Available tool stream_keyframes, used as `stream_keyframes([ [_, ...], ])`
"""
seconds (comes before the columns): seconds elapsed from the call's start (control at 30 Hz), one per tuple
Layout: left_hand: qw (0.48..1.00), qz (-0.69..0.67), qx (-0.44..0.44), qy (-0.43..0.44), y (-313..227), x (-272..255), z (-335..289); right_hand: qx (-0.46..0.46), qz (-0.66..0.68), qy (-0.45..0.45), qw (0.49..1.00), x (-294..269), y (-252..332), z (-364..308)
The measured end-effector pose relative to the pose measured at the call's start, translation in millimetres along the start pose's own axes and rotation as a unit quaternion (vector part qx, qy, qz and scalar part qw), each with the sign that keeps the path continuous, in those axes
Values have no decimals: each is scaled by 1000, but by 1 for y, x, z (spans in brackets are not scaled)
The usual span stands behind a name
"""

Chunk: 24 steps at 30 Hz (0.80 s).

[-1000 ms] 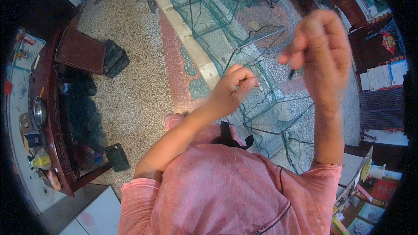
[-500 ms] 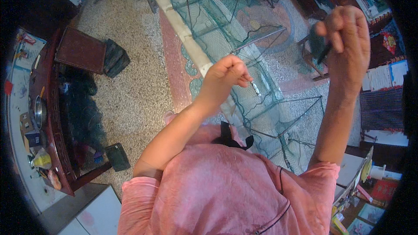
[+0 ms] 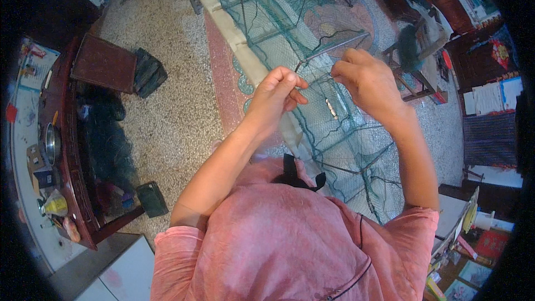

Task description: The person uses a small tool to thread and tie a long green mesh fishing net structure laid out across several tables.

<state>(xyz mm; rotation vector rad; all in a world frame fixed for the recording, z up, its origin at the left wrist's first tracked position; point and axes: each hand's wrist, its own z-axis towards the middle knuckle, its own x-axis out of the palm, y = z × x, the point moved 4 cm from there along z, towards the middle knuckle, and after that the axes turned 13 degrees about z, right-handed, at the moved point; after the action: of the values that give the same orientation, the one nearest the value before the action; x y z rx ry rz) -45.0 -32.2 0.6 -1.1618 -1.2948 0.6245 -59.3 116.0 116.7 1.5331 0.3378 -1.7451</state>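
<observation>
Net nr R hand

Thin mesh net, shiny metal bowl, matt cloth shirt

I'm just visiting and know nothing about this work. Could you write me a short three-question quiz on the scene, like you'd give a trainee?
1. True or false: in this view, the left hand and the right hand are apart.

2. What colour is the netting?
A) red
B) green
C) yellow

3. Fill in the blank: the round metal bowl is near the ____ edge of the view.

Key: 1. True; 2. B; 3. left
</observation>
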Motion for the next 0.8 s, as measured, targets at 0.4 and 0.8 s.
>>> stream_keyframes([
  [0.4,994,-91,-49,-33,21,-15,1,55,213,-7,975,29,-6,8],
  [0.8,979,4,151,-139,100,-31,12,-137,129,-42,981,47,67,33],
])
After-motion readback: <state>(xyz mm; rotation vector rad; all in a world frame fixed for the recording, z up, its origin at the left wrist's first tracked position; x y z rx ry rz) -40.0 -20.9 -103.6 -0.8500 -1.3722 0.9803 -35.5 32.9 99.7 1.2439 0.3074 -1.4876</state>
